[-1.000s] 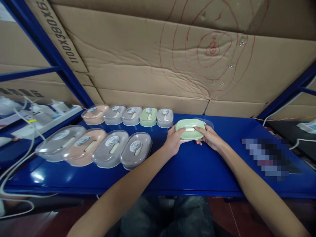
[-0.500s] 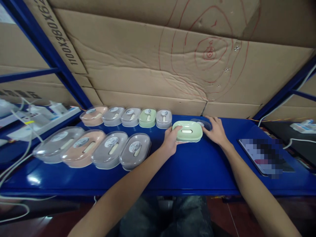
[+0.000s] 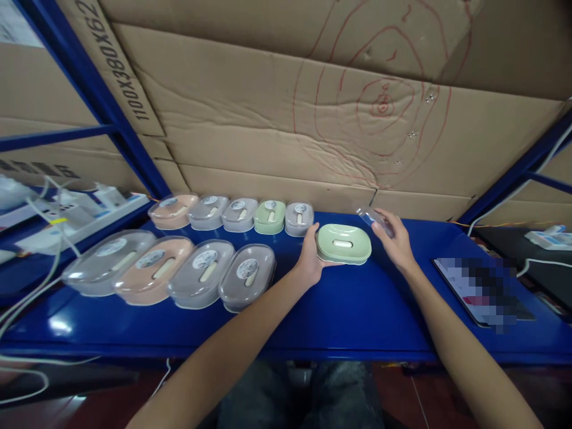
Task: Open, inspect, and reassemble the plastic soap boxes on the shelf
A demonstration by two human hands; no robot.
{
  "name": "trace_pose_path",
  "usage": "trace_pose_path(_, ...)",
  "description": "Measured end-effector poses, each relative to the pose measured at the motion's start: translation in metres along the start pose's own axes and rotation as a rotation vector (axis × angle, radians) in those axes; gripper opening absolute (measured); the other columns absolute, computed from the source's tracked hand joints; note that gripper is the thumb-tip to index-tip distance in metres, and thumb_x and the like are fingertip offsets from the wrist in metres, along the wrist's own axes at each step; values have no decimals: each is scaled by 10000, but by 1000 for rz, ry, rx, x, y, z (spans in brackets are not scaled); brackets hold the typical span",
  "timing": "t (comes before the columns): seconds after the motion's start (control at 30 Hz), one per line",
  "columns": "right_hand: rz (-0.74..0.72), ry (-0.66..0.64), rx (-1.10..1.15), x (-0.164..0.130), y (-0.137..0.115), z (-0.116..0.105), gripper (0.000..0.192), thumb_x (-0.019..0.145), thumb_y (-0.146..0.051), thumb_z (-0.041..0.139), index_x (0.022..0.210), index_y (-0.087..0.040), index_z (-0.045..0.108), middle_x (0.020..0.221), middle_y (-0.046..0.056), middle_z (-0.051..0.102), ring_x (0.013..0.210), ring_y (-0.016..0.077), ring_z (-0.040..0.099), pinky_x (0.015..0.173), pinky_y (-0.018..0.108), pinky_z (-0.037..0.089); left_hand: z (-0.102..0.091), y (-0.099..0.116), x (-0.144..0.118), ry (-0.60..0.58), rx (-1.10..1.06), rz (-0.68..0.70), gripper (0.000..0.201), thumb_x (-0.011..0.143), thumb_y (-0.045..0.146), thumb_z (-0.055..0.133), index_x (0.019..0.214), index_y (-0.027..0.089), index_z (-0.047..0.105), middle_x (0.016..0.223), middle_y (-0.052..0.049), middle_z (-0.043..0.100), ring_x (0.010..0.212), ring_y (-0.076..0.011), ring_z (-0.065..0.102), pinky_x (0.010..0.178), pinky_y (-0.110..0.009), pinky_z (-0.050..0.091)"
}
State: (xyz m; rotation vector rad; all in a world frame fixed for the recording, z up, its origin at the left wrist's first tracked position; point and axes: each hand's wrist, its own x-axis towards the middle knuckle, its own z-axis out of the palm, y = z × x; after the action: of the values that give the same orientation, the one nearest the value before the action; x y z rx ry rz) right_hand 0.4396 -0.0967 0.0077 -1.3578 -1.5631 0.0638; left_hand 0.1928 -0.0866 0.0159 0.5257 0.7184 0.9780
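My left hand [image 3: 309,258] grips the left end of a pale green oval soap dish [image 3: 344,243] that rests on the blue shelf [image 3: 348,310]. The dish has no lid on it. My right hand [image 3: 395,239] is just to its right and holds a clear plastic lid [image 3: 373,218] lifted off the shelf and tilted. Left of the dish stand two rows of lidded oval dishes: a back row [image 3: 232,213] in peach, grey and green, and a front row [image 3: 174,271] of larger ones in clear, peach and grey.
Flattened cardboard [image 3: 313,119] lines the wall behind the shelf. A blurred flat device [image 3: 482,291] lies at the right. White power strips and cables [image 3: 53,214] sit on the shelf at far left. Blue rack posts [image 3: 102,113] frame both sides.
My right hand let go of the green dish, reached behind it and lifted the clear lid off the shelf. My left hand kept hold of the dish.
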Motion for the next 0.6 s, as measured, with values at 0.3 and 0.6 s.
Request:
trace_pose_path(0.3, -315, -270, 9, -17, -40, 12, 756, 866, -646, 848, 1515, -309, 656, 1317, 125, 595, 1243, 351, 637, 1090, 564, 549, 7, 8, -6, -31, 44, -78, 597, 1067, 611, 465, 1276, 133, 755, 1228, -170, 806, 1164, -351, 768, 974, -513, 660)
trace_pose_path(0.6, -312, -293, 78, -19, -40, 14, 794, 830, -608, 897, 1519, -303, 646, 1350, 134, 584, 1294, 355, 617, 1122, 567, 533, 2, -2, -3, -64, 132, 43, 430, 871, 456, 810, 1201, 185, 759, 1199, -135, 795, 1080, -335, 777, 829, -496, 700)
